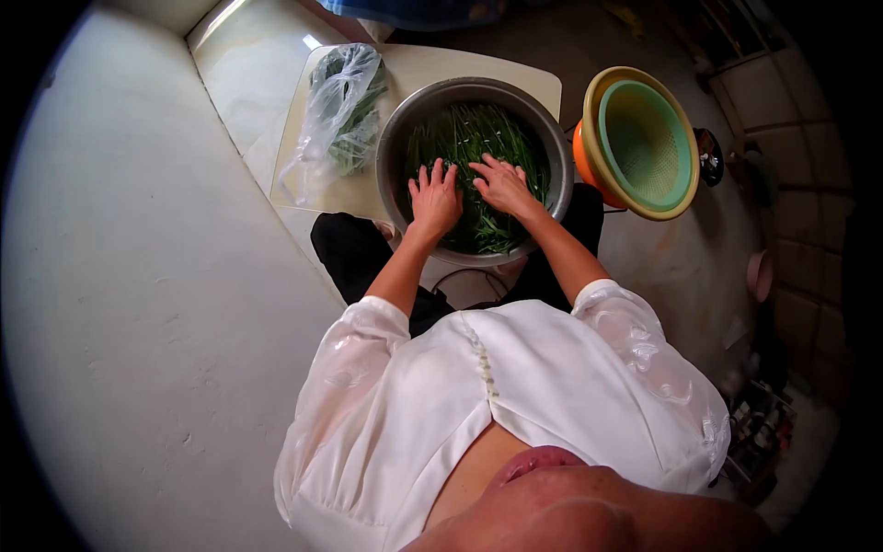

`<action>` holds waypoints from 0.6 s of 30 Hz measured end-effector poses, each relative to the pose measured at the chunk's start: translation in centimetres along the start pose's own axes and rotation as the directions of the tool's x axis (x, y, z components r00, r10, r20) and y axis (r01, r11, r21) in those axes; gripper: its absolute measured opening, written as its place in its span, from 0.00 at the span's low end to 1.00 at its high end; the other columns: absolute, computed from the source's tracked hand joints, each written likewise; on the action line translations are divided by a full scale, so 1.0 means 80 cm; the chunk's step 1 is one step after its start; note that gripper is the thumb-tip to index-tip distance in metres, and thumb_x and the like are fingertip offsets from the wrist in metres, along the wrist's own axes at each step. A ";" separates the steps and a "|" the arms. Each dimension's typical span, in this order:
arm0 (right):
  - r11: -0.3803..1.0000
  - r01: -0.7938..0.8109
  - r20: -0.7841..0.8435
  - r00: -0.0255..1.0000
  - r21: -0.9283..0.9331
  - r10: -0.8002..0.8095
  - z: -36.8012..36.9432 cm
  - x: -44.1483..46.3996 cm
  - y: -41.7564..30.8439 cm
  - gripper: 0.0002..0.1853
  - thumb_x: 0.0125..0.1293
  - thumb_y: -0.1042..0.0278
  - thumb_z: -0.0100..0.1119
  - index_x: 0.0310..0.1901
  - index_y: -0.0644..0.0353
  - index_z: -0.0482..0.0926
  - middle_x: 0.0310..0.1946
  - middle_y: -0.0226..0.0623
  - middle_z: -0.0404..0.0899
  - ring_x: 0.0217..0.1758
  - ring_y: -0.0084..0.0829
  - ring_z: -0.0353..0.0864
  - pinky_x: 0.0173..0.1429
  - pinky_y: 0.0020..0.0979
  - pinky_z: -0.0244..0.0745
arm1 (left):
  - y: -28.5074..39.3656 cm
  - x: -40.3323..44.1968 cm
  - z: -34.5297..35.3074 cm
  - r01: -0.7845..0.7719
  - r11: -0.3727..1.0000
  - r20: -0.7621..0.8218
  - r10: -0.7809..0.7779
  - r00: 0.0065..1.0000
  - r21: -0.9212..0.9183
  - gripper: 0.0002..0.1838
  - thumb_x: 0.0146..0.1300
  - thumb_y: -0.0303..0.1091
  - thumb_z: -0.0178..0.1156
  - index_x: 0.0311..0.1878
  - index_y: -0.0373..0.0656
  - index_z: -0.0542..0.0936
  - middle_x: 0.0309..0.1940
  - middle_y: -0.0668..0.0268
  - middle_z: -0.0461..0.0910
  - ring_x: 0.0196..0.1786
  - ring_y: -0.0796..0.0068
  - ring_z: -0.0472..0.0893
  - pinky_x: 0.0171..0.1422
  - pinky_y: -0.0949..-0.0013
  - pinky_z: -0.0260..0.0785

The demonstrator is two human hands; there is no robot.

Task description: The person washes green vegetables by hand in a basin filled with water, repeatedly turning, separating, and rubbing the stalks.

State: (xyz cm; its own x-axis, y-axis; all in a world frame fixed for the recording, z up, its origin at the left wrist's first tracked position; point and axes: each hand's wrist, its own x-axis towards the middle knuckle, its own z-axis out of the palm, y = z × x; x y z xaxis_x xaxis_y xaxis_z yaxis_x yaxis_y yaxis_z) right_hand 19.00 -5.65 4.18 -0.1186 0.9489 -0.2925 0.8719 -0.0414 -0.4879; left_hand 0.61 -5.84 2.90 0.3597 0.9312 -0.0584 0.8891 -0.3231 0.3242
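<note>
A wide metal basin (pixel 397 204) stands in front of me, filled with long, thin leafy greens (pixel 474 133) that look wet. My left hand (pixel 435 198) lies on the greens at the left of the basin, palm down with its fingers spread. To its right, my right hand (pixel 505 187) also rests on the greens, fingers stretched out and pointing inward. Neither hand grips anything that I can see. Left of the basin is a clear plastic bag (pixel 342 97) with more greens in it.
Basin and bag sit on a pale low table (pixel 418 64). At the right, a green colander (pixel 648 147) is nested in a yellow bowl (pixel 635 204), above something orange (pixel 589 166). A white wall (pixel 147 276) runs along my left side.
</note>
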 end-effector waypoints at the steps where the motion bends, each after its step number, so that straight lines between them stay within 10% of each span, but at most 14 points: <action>1: 1.000 -0.001 -0.002 1.000 -0.002 0.001 -0.006 -0.011 -0.001 0.25 0.68 0.52 0.54 0.67 0.41 0.72 0.73 0.39 0.62 0.74 0.50 0.59 0.73 0.61 0.50 | 0.005 -0.012 -0.002 -0.002 1.000 -0.001 0.002 1.000 -0.002 0.36 0.63 0.47 0.62 0.72 0.52 0.64 0.74 0.56 0.59 0.73 0.43 0.61 0.72 0.34 0.52; 11: 0.991 -0.030 0.211 0.976 -0.129 0.057 -0.004 -0.027 0.010 0.28 0.67 0.49 0.56 0.68 0.42 0.71 0.72 0.40 0.63 0.76 0.48 0.58 0.73 0.59 0.50 | 0.032 -0.026 -0.001 0.038 0.999 0.305 -0.037 0.952 0.002 0.36 0.62 0.49 0.62 0.71 0.49 0.65 0.75 0.54 0.56 0.74 0.44 0.59 0.72 0.34 0.52; 18: 0.994 0.010 -0.110 0.994 -0.110 -0.022 -0.023 -0.015 0.027 0.29 0.68 0.49 0.56 0.70 0.35 0.67 0.75 0.39 0.57 0.77 0.50 0.55 0.73 0.61 0.50 | 0.018 -0.011 -0.010 -0.073 0.996 -0.036 0.072 0.997 -0.046 0.34 0.63 0.44 0.62 0.71 0.47 0.65 0.75 0.54 0.57 0.74 0.48 0.60 0.73 0.35 0.51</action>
State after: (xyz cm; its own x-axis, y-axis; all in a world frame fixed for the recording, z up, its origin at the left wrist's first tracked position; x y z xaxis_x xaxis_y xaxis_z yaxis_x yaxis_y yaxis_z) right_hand 21.85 -6.28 4.97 -0.0852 0.9782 -0.1892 0.9176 0.0030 -0.3975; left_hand 1.40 -6.98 4.18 0.4119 0.9112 -0.0006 0.8464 -0.3823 0.3709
